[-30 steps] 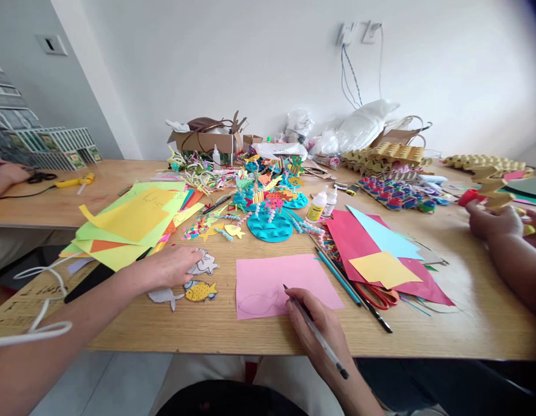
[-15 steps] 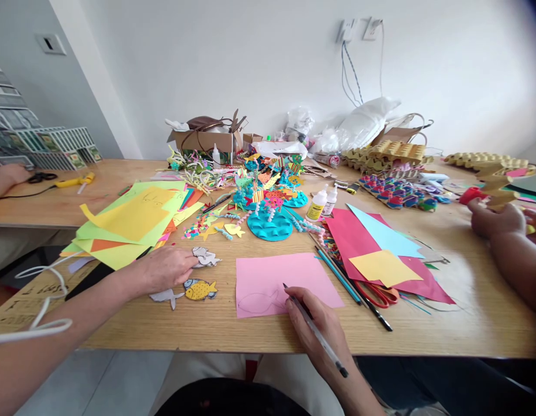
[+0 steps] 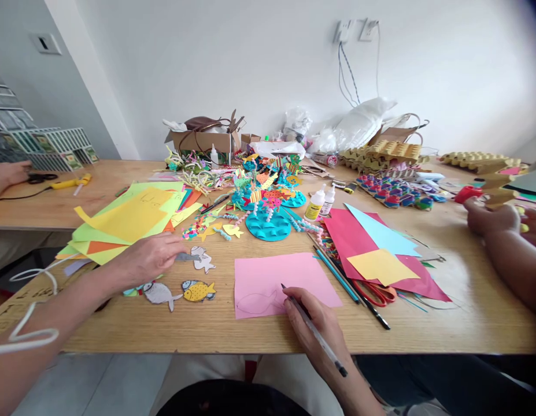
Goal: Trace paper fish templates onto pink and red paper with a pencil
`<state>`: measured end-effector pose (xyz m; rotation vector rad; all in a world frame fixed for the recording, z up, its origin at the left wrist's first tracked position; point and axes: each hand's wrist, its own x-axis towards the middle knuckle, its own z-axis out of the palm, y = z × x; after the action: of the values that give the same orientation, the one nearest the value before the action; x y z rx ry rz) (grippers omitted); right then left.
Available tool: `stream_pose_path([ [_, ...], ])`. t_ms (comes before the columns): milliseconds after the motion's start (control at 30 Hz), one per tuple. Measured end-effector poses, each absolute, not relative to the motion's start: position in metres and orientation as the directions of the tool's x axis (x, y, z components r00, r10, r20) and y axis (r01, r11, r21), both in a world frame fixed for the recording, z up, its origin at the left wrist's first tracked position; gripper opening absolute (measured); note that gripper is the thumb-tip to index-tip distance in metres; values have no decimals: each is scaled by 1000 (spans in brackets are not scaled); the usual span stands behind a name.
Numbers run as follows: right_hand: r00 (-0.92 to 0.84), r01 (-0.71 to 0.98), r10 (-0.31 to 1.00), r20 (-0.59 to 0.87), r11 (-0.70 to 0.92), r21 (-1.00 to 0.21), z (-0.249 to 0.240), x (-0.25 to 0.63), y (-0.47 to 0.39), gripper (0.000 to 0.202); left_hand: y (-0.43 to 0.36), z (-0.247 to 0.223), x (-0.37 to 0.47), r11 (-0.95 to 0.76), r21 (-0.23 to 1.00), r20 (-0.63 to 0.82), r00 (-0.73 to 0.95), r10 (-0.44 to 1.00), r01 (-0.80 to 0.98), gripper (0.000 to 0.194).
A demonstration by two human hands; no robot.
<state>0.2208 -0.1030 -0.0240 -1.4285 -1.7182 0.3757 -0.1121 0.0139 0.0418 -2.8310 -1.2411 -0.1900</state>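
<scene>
A black-tipped pen (image 3: pixel 317 335) is gripped in my right hand (image 3: pixel 313 323), its point at the pink sheet (image 3: pixel 302 271). A fish outline is drawn on the sheet's lower left. My left hand (image 3: pixel 152 257) is closed with its fingertips at a small grey paper piece (image 3: pixel 187 256), beside a white fish cutout (image 3: pixel 202 260). Below it lie a grey fish cutout (image 3: pixel 159 293) and a yellow fish cutout (image 3: pixel 199 290) on top of a bluish one.
Stacked yellow and green papers (image 3: pixel 129 216) lie left. A blue base with paper fish (image 3: pixel 268 224) stands ahead, near glue bottles (image 3: pixel 315 206). Right are red paper (image 3: pixel 343 242), scissors (image 3: pixel 376 294), brushes and another person's hands (image 3: pixel 495 219). A person's hand (image 3: pixel 10 175) is far left.
My left hand has moved left, away from the white fish cutout, uncovering more of it and the grey fish. My right hand and pen keep nearly the same place on the pink sheet.
</scene>
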Motion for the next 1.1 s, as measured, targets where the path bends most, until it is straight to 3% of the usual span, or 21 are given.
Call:
stream_pose_path([
  [200,58,442,920,387,323,-837,-10,219,-104,26,0,45,-68,-819,82,315,765,561,567,19],
  [333,30,336,970,241,217,-916,7,209,-91,21,-10,44,-25,-895,-49,369,841,396,443,24],
  [533,-87,263,981,174,191,-946,5,203,-63,19,-16,42,9,-938,-166,347,908,234,304,28],
  [967,-184,371,964,192,249,-895,0,218,-40,17,-6,23,-1,-970,-26,392,895,212,241,20],
  [1100,-184,466,968,168,237,-853,-6,219,-37,19,1,20,-17,-966,53,410,876,252,253,31],
])
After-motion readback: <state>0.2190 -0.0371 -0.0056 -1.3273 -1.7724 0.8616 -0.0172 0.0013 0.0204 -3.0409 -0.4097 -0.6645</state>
